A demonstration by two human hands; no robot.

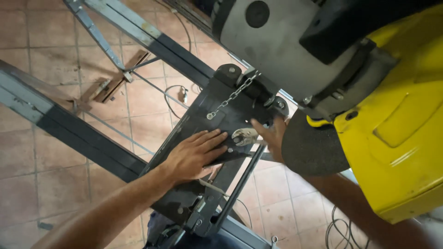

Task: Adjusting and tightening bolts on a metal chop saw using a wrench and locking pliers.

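L hand (194,154) is pressing flat, fingers spread, on black steel saw base (203,115); R hand (272,136) fingers are pinching silver clamp screw (243,136) — keeping clear of grey abrasive disc (311,150).

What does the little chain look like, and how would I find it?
Find the big yellow saw guard on the right, then the dark base plate beside it. The chain runs slanting across the plate's top, above the left hand. It is the only thin, silvery, linked thing there.

2 hands (196,154) (272,136), 1 chop saw (369,92), 1 chain (233,95), 2 steel beams (69,129).
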